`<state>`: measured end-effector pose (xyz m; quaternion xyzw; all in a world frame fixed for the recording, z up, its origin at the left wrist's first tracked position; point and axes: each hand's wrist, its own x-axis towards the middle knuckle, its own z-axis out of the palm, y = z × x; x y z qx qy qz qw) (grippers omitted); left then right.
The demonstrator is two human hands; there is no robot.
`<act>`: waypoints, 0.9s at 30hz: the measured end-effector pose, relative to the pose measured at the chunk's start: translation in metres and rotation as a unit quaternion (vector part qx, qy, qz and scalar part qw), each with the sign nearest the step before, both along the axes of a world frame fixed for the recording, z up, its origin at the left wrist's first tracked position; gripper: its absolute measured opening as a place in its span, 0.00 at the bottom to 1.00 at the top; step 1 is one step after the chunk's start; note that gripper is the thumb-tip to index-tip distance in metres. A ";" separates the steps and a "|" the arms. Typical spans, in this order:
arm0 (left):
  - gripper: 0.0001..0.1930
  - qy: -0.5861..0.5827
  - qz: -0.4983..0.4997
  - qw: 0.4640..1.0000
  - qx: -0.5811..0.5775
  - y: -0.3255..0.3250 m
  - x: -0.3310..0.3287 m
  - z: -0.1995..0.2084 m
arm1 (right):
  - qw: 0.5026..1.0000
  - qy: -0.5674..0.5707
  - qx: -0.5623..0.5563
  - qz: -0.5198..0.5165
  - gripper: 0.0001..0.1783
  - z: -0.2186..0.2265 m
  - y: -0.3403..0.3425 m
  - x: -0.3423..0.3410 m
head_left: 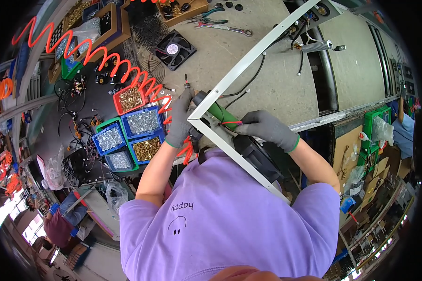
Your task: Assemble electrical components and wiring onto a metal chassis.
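Both my hands wear grey gloves with green cuffs. My left hand (179, 121) is closed around a slim power screwdriver (187, 83), its bit pointing away from me; the fingers partly cover its body. Just right of it is the corner of a white metal frame (234, 77), whose two bars spread to the right. Inside that corner lies a green cylinder (224, 116) with a dark end. At its right end my right hand (269, 129) pinches a red wire (233, 122). A black fan-like unit (255, 154) sits against the nearer bar, close to my body.
A black fan (175, 49) and a wrench (225, 29) lie on the bench's far part. Left are blue bins of screws (144, 122) and a red bin of brass-coloured parts (130, 99). A red coiled hose (86, 51) crosses above them. Two people are farther off.
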<state>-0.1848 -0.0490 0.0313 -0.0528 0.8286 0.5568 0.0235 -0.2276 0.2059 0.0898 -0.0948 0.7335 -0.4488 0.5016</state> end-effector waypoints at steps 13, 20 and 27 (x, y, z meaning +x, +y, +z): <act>0.10 -0.038 0.026 0.995 0.088 0.002 -0.004 0.026 | 0.979 -0.098 0.023 -0.175 0.17 0.004 -0.007 0.014; 0.09 -0.040 0.011 0.991 0.131 0.001 0.001 0.031 | 0.977 -0.092 -0.006 -0.193 0.14 0.009 -0.011 0.020; 0.13 -0.138 0.064 0.950 0.273 0.001 0.002 0.035 | 0.975 -0.076 0.000 -0.210 0.14 0.007 -0.009 0.024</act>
